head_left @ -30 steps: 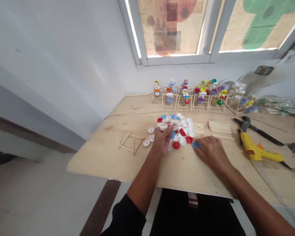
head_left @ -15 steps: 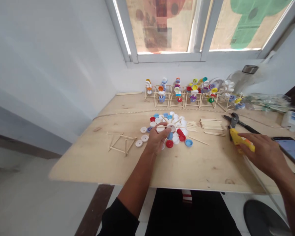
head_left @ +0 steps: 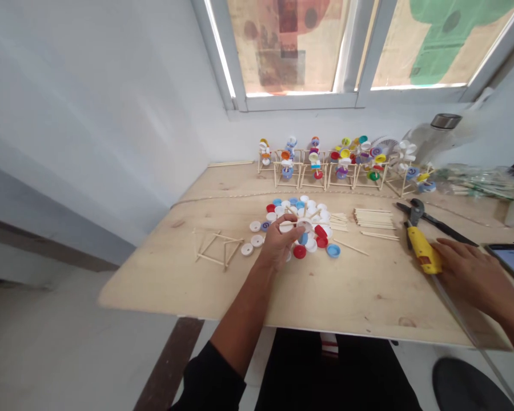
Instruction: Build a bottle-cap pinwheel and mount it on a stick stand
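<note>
My left hand [head_left: 279,242] is closed on a white bottle cap [head_left: 305,225] with wooden sticks radiating from it, above a heap of loose caps. A yellow glue gun [head_left: 425,251] lies on the tabletop at the right, its pale cord running off the front edge. Just right of it, my right hand [head_left: 469,273] rests with its fingers stretched toward the gun's handle; I see no grip around it. A square stick frame [head_left: 216,251] stands left of the caps.
Pliers [head_left: 416,211] lie beyond the glue gun, near a stack of sticks [head_left: 373,219]. Several stick frames with cap wheels [head_left: 342,171] line the wall. A phone [head_left: 512,260] is at far right, with a bottle [head_left: 444,128] behind.
The glue gun has turned and now lies on the table, and my right hand has come off its handle to the right. My left hand still holds the cap with sticks.
</note>
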The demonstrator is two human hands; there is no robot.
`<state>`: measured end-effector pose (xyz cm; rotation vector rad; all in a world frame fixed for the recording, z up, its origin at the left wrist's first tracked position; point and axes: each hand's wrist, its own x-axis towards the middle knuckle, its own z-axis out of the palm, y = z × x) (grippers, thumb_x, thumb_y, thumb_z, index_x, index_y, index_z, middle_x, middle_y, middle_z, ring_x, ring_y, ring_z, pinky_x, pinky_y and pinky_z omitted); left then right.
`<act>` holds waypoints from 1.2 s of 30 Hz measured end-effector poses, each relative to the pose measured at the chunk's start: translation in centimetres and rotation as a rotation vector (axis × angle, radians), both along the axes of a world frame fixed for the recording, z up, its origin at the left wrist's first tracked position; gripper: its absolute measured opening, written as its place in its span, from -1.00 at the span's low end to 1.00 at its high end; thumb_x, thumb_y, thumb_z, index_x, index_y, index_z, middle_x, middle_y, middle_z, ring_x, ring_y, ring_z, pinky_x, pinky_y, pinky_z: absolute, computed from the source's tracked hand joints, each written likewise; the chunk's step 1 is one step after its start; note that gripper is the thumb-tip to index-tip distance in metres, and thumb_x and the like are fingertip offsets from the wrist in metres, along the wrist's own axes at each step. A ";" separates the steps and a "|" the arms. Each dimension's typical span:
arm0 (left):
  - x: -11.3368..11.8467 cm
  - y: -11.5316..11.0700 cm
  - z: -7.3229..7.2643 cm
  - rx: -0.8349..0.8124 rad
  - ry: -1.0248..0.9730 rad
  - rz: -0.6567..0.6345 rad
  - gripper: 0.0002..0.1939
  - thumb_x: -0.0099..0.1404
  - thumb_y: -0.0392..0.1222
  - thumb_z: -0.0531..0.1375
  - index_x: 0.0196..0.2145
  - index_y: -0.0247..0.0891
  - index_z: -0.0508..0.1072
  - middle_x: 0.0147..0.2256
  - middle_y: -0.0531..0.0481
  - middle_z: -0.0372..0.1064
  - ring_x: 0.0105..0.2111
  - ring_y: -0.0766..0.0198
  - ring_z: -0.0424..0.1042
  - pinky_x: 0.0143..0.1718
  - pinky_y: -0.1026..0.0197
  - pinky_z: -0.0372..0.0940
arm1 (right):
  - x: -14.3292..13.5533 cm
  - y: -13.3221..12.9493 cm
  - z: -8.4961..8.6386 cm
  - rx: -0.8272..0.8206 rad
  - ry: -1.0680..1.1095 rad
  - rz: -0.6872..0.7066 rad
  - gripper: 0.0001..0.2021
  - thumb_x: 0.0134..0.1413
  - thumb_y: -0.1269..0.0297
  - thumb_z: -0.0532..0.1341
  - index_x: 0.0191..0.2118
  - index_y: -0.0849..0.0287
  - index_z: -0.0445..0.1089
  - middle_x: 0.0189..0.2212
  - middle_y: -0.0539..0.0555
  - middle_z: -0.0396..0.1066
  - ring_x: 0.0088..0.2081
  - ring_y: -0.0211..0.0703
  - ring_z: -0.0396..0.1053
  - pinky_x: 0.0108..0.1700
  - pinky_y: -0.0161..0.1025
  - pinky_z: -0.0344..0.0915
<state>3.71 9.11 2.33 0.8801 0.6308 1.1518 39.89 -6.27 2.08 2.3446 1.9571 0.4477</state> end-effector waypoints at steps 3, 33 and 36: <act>0.1 0.0 0.1 0.002 -0.001 0.014 -0.54 -0.19 -0.16 0.48 -0.35 -0.27 0.38 -0.48 0.08 0.41 -0.49 0.36 0.43 -0.39 0.30 0.31 | 0.8 0.2 -0.4 0.056 0.086 0.032 -0.64 0.07 0.25 0.09 -0.01 0.20 0.37 0.09 0.28 0.35 0.00 0.10 0.35 -0.09 0.00 0.17; 0.6 -0.5 1.0 0.102 0.161 0.095 -0.62 -0.23 -0.14 0.46 -0.44 -0.28 0.44 -0.52 0.12 0.31 -0.53 0.42 0.27 -0.45 0.33 0.22 | -17.4 3.3 1.9 0.285 1.085 0.078 -0.69 0.10 -0.02 0.15 -0.32 0.15 0.38 -0.46 0.03 0.43 -0.39 -0.17 0.41 -0.42 -0.32 0.28; 0.6 -0.6 1.1 0.136 0.196 0.100 -0.65 -0.21 -0.15 0.45 -0.46 -0.27 0.44 -0.50 0.12 0.31 -0.51 0.43 0.26 -0.44 0.34 0.20 | -17.8 3.2 2.2 0.286 1.012 0.067 -0.68 0.11 -0.03 0.14 -0.31 0.14 0.37 -0.47 0.01 0.41 -0.42 -0.17 0.39 -0.46 -0.32 0.25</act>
